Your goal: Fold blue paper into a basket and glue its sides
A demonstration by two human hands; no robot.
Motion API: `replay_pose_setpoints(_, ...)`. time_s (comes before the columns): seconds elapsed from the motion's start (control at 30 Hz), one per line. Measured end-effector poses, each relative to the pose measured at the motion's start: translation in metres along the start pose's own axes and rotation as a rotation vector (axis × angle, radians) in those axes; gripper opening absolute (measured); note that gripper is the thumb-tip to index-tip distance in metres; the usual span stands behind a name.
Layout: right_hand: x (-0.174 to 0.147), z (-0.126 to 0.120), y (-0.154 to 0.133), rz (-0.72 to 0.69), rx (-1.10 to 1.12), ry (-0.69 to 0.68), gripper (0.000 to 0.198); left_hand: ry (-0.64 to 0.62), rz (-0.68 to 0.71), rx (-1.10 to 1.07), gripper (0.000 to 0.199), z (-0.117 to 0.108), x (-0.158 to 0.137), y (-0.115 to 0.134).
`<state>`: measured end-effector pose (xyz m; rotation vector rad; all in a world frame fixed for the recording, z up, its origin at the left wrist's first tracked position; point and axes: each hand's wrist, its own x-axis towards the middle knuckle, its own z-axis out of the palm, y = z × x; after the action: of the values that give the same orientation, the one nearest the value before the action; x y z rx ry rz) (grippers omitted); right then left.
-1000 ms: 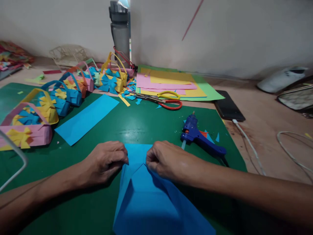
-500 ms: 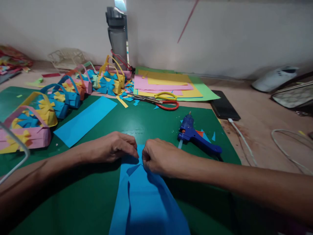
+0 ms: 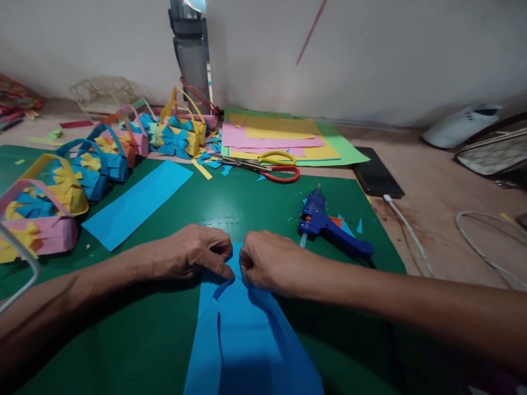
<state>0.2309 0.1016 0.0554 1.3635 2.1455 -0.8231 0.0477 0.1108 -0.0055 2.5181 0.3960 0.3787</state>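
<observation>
A blue paper sheet (image 3: 251, 340) with folded long sides lies in front of me on a green mat (image 3: 135, 334). At its far end, my left hand (image 3: 201, 252) is closed, thumb and fingers pressing the folded edge. My right hand (image 3: 267, 260) is curled like a fist on the other side of the same end, its fingertips mostly hidden. The hands are close together with a narrow strip of paper between them. A flat blue paper strip (image 3: 138, 206) lies beyond my left hand. Past my right hand rests a blue glue gun (image 3: 329, 225).
Small paper baskets (image 3: 49, 230) with flowers line the left side. Scissors (image 3: 267, 167) lie before stacked coloured paper (image 3: 284, 137). At the right are a phone (image 3: 379, 173) with a white cable (image 3: 407, 230) and a bag (image 3: 494, 156). A bottle (image 3: 191, 60) stands at the back.
My left thumb has moved down slightly toward me along the fold, and the paper flap beside it looks flatter. My right hand stays nearly in place. The view has shifted slightly.
</observation>
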Motion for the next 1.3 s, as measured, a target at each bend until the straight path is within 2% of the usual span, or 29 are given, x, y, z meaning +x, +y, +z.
replay_pose_setpoints(0.33, 0.002, -0.001, 0.002, -0.035, -0.006, 0.018, 0.012, 0.009, 0.013, 0.153, 0.034, 0.006, 0.0, -0.001)
replay_pose_setpoints(0.57, 0.002, 0.001, 0.0, -0.028, -0.022, -0.002, 0.011, -0.018, 0.04, 0.251, 0.016, 0.008, 0.002, -0.003)
replay_pose_setpoints(0.73, 0.003, -0.002, -0.003, -0.078, -0.112, -0.006, 0.016, -0.058, 0.032, 0.255, 0.02, 0.01, 0.001, -0.005)
replay_pose_setpoints(1.0, 0.013, -0.011, -0.011, -0.069, -0.358, -0.057, 0.031, -0.039, 0.001, 0.184, 0.027, 0.009, 0.002, -0.005)
replay_pose_setpoints(1.2, 0.016, -0.012, -0.01, -0.046, -0.374, -0.082, 0.039, -0.008, 0.011, 0.161, 0.028, 0.008, 0.003, -0.005)
replay_pose_setpoints(1.3, 0.016, -0.014, -0.006, -0.041, -0.332, -0.085, 0.036, -0.013, 0.007, 0.144, 0.03, 0.007, 0.003, -0.004)
